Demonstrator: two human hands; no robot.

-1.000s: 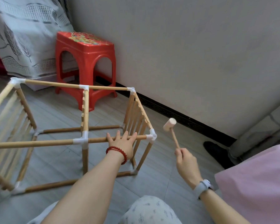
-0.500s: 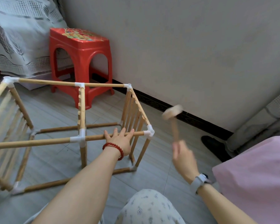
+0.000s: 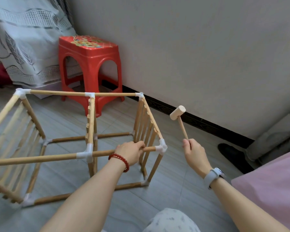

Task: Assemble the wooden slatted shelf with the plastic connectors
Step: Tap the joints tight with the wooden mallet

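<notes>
Meanwhile, the near top rail (image 3: 100, 152) of the shelf frame (image 3: 90, 124), which stands on the floor (image 3: 171, 195), is gripped by the left hand (image 3: 130, 152) beside a white corner connector (image 3: 161, 147). A wooden mallet (image 3: 178, 114) is held upright by its handle in the right hand (image 3: 193, 154).

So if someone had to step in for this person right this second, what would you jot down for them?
Left hand: grips the near top rail of the shelf frame, beside the near right corner connector.
Right hand: holds the small wooden mallet by its handle, head raised, right of that corner, touching nothing.
Done: frame stands on the floor, rails joined by white connectors, slatted panels at both ends.
Left: probably tap that corner connector tight, then check the other joints.
</notes>
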